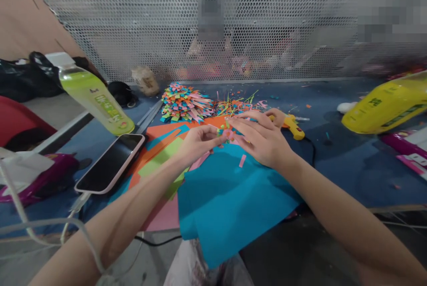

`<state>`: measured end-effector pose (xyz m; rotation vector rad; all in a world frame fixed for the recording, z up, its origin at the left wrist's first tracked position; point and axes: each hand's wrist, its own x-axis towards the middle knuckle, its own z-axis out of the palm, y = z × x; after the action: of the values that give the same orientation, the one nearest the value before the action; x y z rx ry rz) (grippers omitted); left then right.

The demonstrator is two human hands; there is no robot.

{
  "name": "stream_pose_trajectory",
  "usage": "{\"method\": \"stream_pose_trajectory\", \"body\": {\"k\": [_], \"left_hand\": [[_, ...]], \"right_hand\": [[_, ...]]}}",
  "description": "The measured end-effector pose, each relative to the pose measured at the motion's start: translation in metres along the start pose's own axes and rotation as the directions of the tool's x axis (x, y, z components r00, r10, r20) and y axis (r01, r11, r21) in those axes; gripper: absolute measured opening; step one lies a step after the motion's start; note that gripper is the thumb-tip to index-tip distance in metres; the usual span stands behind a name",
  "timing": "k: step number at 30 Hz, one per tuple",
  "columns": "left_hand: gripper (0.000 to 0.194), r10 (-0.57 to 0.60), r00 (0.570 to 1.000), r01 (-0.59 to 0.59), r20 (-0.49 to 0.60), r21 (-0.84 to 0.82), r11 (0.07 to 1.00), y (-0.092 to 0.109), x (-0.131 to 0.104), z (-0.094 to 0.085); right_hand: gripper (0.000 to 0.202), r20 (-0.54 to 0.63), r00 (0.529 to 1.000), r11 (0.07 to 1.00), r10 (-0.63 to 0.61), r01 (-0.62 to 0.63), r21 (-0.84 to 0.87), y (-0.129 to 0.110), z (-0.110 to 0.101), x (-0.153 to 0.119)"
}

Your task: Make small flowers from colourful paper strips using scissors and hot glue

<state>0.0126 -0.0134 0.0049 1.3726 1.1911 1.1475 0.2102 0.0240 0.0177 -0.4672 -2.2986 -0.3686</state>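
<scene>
- Blue paper up front: one big blue sheet hangs over the near edge of the tabletop, so I'll place everything from that.
- Small multicoloured paper piece is just past the blue sheet's far edge, up between both hands.
- Left hand has it pinched between thumb and fingers. Right hand has bent fingers right at it, but honestly can't tell if they're gripping or just touching.
- Done, I'd say: the spiky paper cone beyond the blue sheet, off to its left, looks pretty densely covered.
- Not done, I'd guess: the little piece seems partway, and there's plenty of stock, with orange paper and green paper left of the blue sheet.
- Loose pink strip lies on the blue sheet; paper scraps sit beyond it.
- Yellow glue gun rests past the blue sheet's far right, not in either hand.
</scene>
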Motion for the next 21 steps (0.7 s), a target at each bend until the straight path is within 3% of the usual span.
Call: {"method": "stream_pose_trajectory", "body": {"k": [8, 12, 14, 17, 21], "left_hand": [[0.028, 0.163, 0.986, -0.152, -0.045, 0.189, 0.970, 0.000, -0.002, -0.001], [0.020, 0.332, 0.942, -0.276, -0.050, 0.446, 0.851, 0.001, -0.004, -0.002], [0.015, 0.474, 0.880, -0.367, -0.016, 0.610, 0.702, -0.001, -0.004, -0.005], [0.009, 0.667, 0.732, -0.518, 0.140, 0.750, 0.412, -0.003, -0.003, -0.011], [0.008, 0.759, 0.573, -0.581, 0.309, 0.807, 0.110, 0.000, -0.003, -0.019]], "right_hand": [[0.050, -0.013, 0.998, 0.998, 0.064, -0.064, 0.014, 0.002, -0.003, 0.002], [0.050, 0.017, 0.992, 0.990, 0.125, -0.126, 0.065, 0.001, -0.004, 0.003], [0.050, 0.020, 0.990, 0.985, 0.143, -0.144, 0.092, 0.002, -0.004, 0.004], [0.049, 0.040, 0.988, 0.980, 0.146, -0.150, 0.132, 0.001, -0.004, 0.005], [0.045, 0.045, 0.995, 0.983, 0.091, -0.097, 0.154, 0.000, -0.005, 0.005]]}}
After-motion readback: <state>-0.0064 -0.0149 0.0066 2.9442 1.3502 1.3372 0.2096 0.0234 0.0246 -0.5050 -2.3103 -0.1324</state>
